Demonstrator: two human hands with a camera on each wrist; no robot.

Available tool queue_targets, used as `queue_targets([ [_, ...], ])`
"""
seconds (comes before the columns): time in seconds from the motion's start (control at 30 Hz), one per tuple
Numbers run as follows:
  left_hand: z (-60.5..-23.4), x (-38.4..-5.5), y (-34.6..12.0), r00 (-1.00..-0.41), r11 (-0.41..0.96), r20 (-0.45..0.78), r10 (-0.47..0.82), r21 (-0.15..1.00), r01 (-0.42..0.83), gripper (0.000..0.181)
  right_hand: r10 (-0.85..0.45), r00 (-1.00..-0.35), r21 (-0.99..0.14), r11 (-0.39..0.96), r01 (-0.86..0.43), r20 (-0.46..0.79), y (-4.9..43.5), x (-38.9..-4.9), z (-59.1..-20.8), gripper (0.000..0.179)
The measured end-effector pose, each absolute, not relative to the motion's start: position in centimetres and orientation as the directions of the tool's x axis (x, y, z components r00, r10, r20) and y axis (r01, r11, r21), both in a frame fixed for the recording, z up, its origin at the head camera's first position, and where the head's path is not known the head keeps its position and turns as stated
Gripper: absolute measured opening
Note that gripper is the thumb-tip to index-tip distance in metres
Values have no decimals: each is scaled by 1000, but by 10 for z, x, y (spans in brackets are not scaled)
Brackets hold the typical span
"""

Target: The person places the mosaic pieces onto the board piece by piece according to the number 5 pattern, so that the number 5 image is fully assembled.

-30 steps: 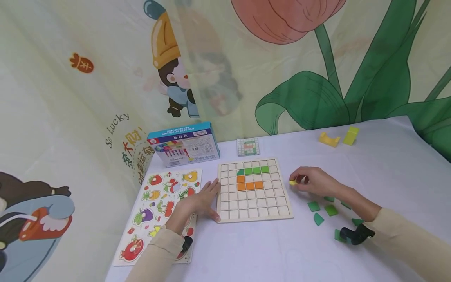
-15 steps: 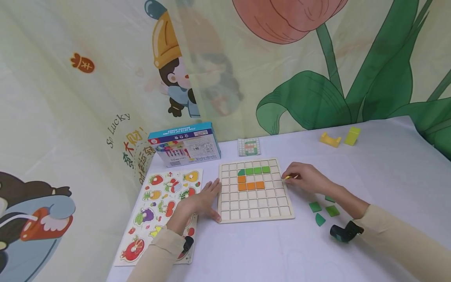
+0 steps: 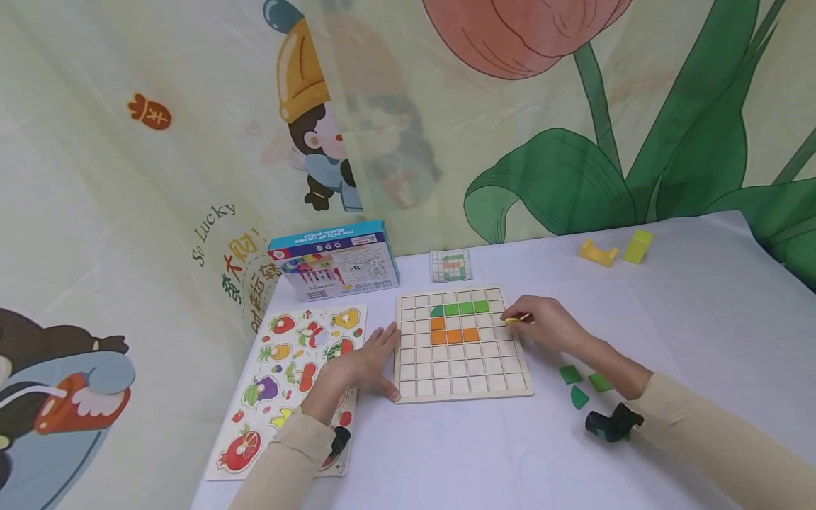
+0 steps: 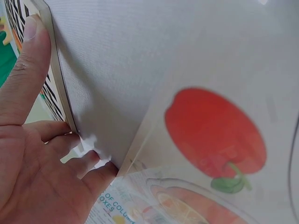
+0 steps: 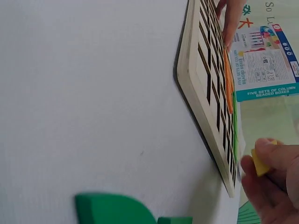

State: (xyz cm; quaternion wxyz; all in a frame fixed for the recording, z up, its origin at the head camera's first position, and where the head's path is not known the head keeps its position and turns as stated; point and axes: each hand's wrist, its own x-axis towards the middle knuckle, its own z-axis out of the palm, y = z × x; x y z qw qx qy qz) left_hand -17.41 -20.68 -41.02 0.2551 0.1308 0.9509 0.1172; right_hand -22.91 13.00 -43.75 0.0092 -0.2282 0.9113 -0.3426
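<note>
One yellow piece [image 3: 511, 320] is pinched by the right hand [image 3: 550, 322] at the right edge of the gridded board [image 3: 457, 370], which is steadied along its left edge by the spread left hand [image 3: 366, 365]. A placing step appears under way; careful lowering into a cell seems called for. Four orange squares [image 3: 455, 336], three green squares [image 3: 467, 308] and one rounded green piece [image 3: 436, 312] are set in; at least three loose green pieces [image 3: 579, 397] are scattered on the desk [image 3: 701, 319] off the board's near right corner.

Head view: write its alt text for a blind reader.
A right hand pinches a yellow piece near the right edge of a gridded board bearing green tiles and orange tiles; the left hand touches the board's left edge.
</note>
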Motion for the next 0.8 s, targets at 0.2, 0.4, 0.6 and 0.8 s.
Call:
queue_targets([
  [0.2,-410,-173,-207,-835,937,-452,314,292,194,113,-385,-916,-651,669,-358,108,123,-229,-437,21],
  [0.4,-408,-173,-206,-835,937,-453,312,294,191,112,-333,-943,-699,669,-255,26,113,-233,-438,18],
  [0.6,-407,-172,-205,-832,934,-454,318,301,192,112,-306,-952,-729,656,-196,-20,105,-236,-442,17],
  [0.8,-406,-172,-205,-834,936,-454,313,295,191,112,-320,-947,-734,650,-195,-33,99,-234,-446,15],
])
